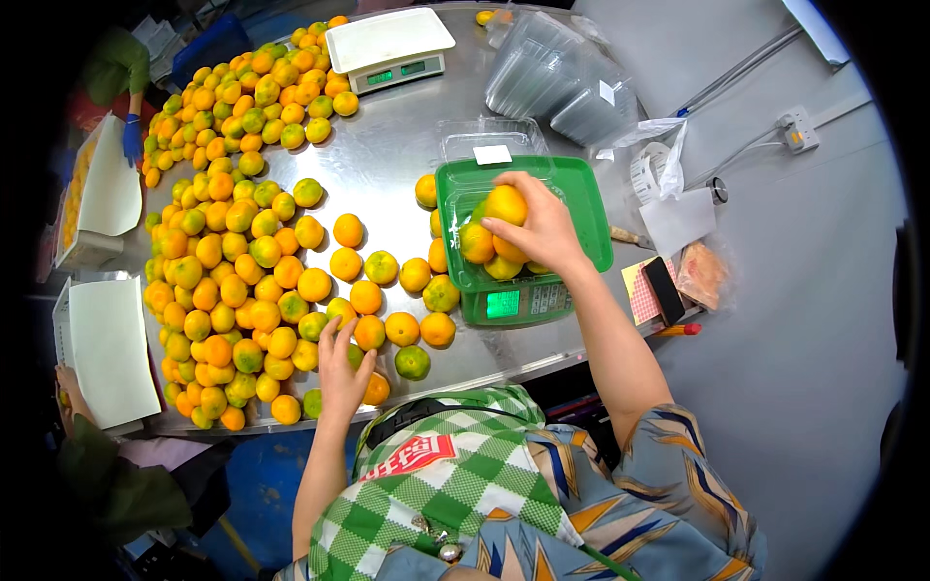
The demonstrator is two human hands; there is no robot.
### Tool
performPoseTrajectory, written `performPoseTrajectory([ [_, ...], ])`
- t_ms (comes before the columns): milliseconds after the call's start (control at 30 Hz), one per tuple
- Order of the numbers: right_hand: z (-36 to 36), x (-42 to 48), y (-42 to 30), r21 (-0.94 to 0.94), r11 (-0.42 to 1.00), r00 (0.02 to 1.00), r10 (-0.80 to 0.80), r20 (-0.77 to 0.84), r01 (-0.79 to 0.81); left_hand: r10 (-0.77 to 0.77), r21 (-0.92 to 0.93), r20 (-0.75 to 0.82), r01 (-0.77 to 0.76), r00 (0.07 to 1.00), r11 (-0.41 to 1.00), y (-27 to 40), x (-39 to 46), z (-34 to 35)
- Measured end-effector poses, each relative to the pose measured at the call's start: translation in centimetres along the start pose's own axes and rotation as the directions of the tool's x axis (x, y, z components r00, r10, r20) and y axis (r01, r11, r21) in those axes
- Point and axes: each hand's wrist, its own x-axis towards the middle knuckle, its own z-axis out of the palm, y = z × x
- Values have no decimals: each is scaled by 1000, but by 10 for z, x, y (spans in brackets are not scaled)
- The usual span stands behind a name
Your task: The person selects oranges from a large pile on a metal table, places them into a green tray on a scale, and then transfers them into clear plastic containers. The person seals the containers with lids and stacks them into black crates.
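My right hand [541, 231] grips a yellow-orange mandarin [506, 205] above a clear plastic clamshell box [452, 200]. Several more mandarins [476, 243] lie in the box, partly hidden by that hand. Under the box is the green tray of a digital scale [597, 218], whose display is lit. The clamshell's lid [454, 132] stands folded back on the far side and bears a white label [492, 155]. At the near edge of the loose fruit, my left hand [343, 374] has its fingers apart, among mandarins; whether it touches one is hard to tell.
A large pile of mandarins [218, 290] covers the metal table's left side. Behind stands a white scale [389, 40]. Stacked clear boxes [541, 69], a label roll [649, 171], a knife [631, 236] and a phone [662, 290] lie right. Co-workers' hands [133, 138] are at left-hand crates.
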Motion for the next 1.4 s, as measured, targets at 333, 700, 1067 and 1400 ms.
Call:
performPoseTrajectory([
  [333,-3,7,15,-297,955,965,66,256,13,190,44,36,-192,981,980,38,34,2],
  [700,-35,-27,29,37,998,995,-38,-88,41,377,-55,55,-374,925,926,112,110,37],
  [1067,-39,-44,36,57,997,976,-29,-215,42,430,132,29,-430,902,893,119,121,69],
  [1400,-31,-53,56,74,996,933,78,-351,-55,415,214,65,-419,907,882,121,126,81],
])
